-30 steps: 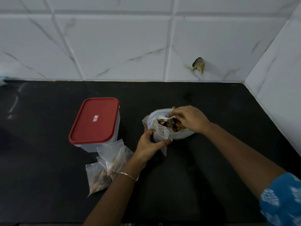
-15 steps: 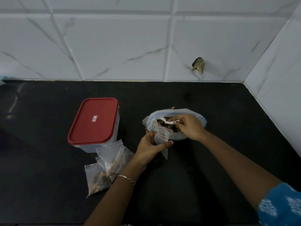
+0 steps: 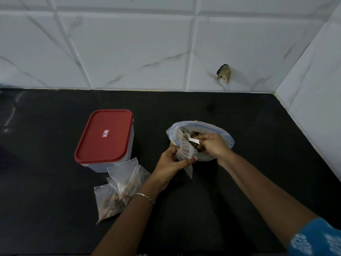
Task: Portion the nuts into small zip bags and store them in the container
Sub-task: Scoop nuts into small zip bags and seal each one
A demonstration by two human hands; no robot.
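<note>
A large clear bag of nuts (image 3: 219, 130) with a blue zip edge lies open on the black counter. My left hand (image 3: 172, 164) grips a small clear zip bag (image 3: 185, 154) by its mouth, right in front of the large bag. My right hand (image 3: 212, 144) pinches the handle of a small white spoon (image 3: 191, 139), whose bowl sits over the small bag's mouth. Several filled small bags (image 3: 118, 191) lie in a pile to the left. Behind them stands the clear container with its red lid (image 3: 104, 135) on.
The black counter (image 3: 221, 209) meets a white tiled wall at the back and another on the right. A brownish lump (image 3: 224, 72) sticks to the back wall. The counter's front edge runs along the bottom of the view.
My right hand has drawn the spoon out of the large bag and brought it left over the small bag's mouth. My left hand has kept holding the small bag in place.
</note>
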